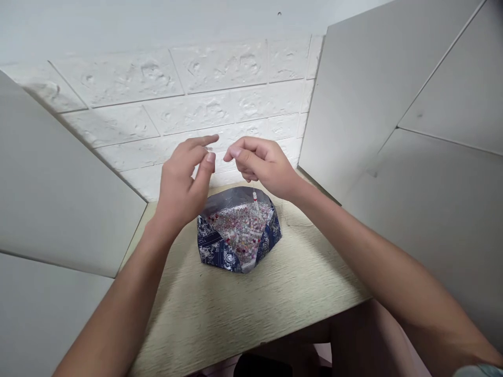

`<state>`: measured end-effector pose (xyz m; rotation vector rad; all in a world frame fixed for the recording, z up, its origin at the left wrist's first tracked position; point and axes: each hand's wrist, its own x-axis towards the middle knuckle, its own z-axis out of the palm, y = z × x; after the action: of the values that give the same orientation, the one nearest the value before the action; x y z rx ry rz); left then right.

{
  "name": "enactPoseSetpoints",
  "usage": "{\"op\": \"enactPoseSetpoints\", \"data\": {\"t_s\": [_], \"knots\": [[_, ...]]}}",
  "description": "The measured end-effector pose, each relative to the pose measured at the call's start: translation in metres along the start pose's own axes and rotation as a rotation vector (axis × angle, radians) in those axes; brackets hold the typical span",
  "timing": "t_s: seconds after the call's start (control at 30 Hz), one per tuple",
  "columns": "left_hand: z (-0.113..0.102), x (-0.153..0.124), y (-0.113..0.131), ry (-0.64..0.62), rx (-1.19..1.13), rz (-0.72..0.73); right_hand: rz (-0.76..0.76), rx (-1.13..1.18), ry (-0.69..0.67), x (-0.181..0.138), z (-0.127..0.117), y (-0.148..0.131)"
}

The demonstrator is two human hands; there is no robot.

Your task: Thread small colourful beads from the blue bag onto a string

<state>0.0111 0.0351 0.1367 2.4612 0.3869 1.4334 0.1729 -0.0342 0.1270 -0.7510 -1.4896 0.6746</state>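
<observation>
A blue patterned paper tray [212, 245] sits in the middle of the small table, filled with several tiny mixed-colour beads [240, 226]. Both hands hover above its far edge. My left hand [184, 180] has thumb and forefinger pinched together, and what they hold is too small to make out. My right hand [261, 165] is curled in a pinch, and a thin thread with a few red and white beads [255, 199] hangs from it down toward the tray.
The light wood-grain table [251, 309] has its front edge near my knees. White panels [58, 209] close in on the left and right [373, 104]. A white brick-pattern wall [196, 104] stands just behind the tray.
</observation>
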Motion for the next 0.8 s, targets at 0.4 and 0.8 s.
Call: {"op": "enactPoseSetpoints", "data": {"t_s": [0.4, 0.8], "knots": [[-0.006, 0.007, 0.015, -0.164, -0.807, -0.405, 0.302, -0.110, -0.282, -0.034, 0.007, 0.030], [-0.010, 0.008, 0.019, -0.051, -0.765, -0.365, 0.162, -0.140, -0.236, -0.041, 0.010, 0.042]]}}
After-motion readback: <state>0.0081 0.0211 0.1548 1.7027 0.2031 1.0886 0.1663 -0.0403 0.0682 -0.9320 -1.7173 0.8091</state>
